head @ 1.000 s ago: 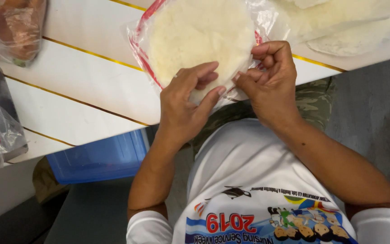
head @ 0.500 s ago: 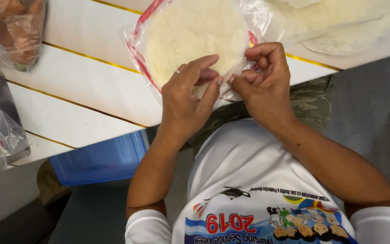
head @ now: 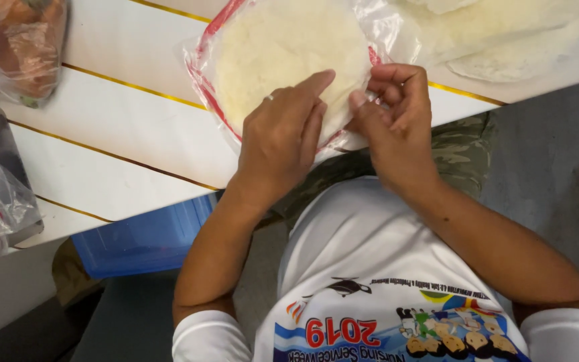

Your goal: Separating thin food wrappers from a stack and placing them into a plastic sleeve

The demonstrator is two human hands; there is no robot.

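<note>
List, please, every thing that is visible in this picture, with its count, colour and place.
bag of flat breads: one, clear with red edge, pale rounds inside, table centre.
loose flat breads: a few, pale, top right.
table: one, white with thin gold lines.
plastic bags: two, clear, contents unclear, left edge.
bin: one, blue, under the table.
left hand: flat on the bag.
right hand: pinching the bag's near edge.
</note>
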